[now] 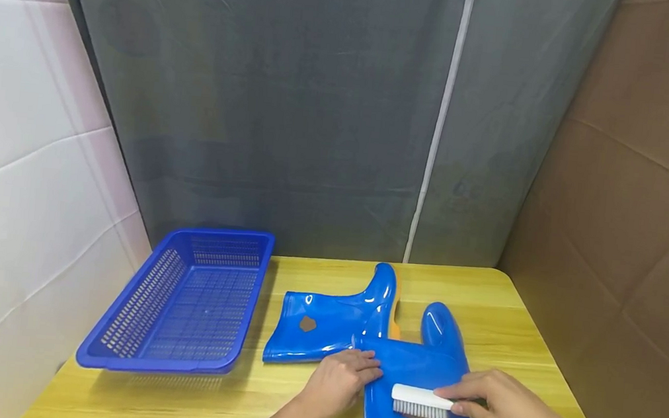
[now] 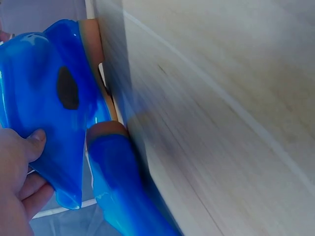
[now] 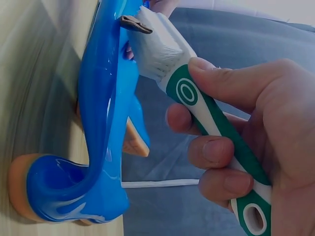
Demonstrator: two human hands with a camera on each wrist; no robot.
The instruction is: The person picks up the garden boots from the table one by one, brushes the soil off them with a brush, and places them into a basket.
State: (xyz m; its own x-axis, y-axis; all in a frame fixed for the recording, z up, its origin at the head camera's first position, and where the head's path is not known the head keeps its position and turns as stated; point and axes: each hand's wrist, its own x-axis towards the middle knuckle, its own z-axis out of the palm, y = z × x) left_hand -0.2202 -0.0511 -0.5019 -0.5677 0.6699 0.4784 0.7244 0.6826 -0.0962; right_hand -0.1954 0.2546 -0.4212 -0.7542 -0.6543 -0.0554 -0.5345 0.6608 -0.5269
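Note:
Two blue rain boots with orange soles lie on their sides on the table. My right hand (image 1: pixel 502 403) grips a white and green scrub brush (image 3: pixel 211 118), its white bristles against a brown patch (image 3: pixel 136 24) on the shaft of the near boot (image 1: pixel 416 362). My left hand (image 1: pixel 340 382) holds that boot by its shaft opening; in the left wrist view the thumb lies on the outside and the fingers are partly hidden behind the edge. Just beyond lies the far boot (image 1: pixel 337 315), with a brown patch (image 1: pixel 308 324) on its shaft.
A blue plastic basket (image 1: pixel 237 360) with perforated sides stands at the left of the wooden table (image 1: pixel 293 268). A grey curtain (image 1: pixel 290 99) closes off the back, a white panel (image 1: pixel 23 221) the left, and a brown one (image 1: pixel 625 228) the right.

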